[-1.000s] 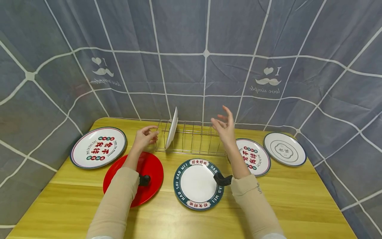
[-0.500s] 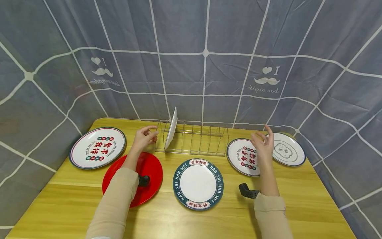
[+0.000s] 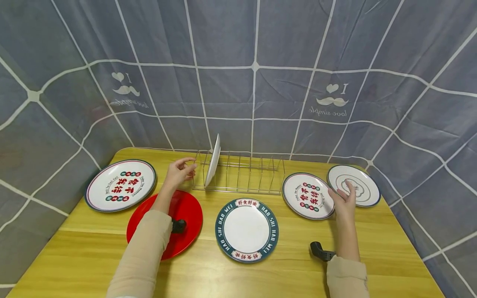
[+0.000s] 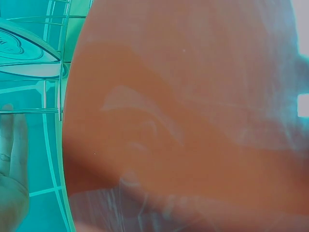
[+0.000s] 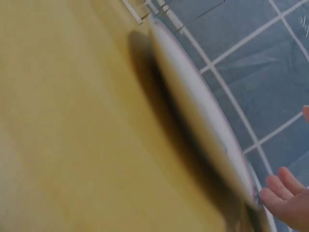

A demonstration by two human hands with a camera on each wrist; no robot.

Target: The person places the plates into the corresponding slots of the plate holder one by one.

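Note:
My left hand (image 3: 178,171) stays at the left end of the wire plate rack (image 3: 242,191). In the left wrist view, its straight fingers (image 4: 18,145) reach the rack's wire; whether they touch it I cannot tell. One white plate (image 3: 213,161) stands on edge in the rack's left part, leaning slightly. My right hand (image 3: 343,203), thumb and fingers apart, is beside the right rim of a white plate with red lettering (image 3: 298,198). In the right wrist view, the fingertips (image 5: 270,198) are close to that plate's rim; contact is unclear. A white plate with grey rings (image 3: 367,184) lies just beyond this hand.
A red plate (image 3: 188,215) lies under my left forearm. A green-rimmed plate (image 3: 246,229) lies at the middle front, and a large lettered plate (image 3: 108,190) at the far left. Behind the wooden table (image 3: 283,269) hangs a grey checked curtain (image 3: 231,91).
My right hand has moved from above the rack's right end rightward, then down beside the lettered plate's right rim. My left hand and the plate in the rack have stayed put.

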